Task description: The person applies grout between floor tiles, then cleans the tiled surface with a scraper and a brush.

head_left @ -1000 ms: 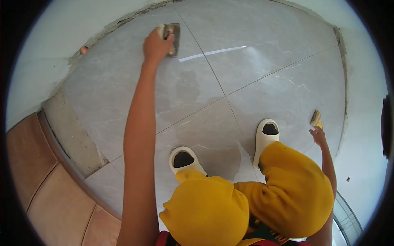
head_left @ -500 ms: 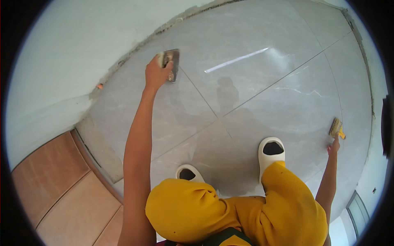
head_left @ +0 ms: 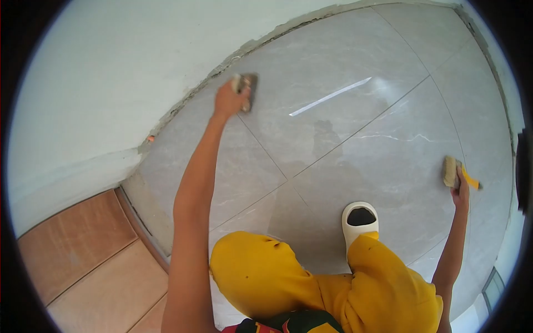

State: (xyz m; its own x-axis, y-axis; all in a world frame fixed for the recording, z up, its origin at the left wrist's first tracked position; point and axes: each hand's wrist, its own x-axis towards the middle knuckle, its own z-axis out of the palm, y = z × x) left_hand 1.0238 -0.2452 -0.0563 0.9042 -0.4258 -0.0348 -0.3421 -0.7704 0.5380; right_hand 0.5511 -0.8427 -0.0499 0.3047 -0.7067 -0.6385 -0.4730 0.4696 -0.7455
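I am crouched on a glossy grey tiled floor [head_left: 355, 83]. My left hand [head_left: 229, 101] reaches far forward and grips a small grey grout float [head_left: 247, 89], pressed flat on the tile joint near the wall's base. My right hand [head_left: 460, 192] is out to the right and holds a yellow-handled brush [head_left: 454, 172], bristles pointing left, just above the tiles. My yellow trouser knees [head_left: 261, 272] fill the bottom of the view. One white slipper [head_left: 360, 219] shows between them.
A white wall [head_left: 111, 72] meets the floor along a rough, unfinished grout edge [head_left: 233, 55]. Orange-brown tiles [head_left: 83, 250] lie at the lower left beyond a bare concrete threshold strip [head_left: 147, 208]. A small orange spacer [head_left: 150, 138] sits at the wall's base.
The view has swung left and my body shifted. My left hand kept the float on the joint near the wall. The brush hand moved outward to the right. The left slipper is now hidden.
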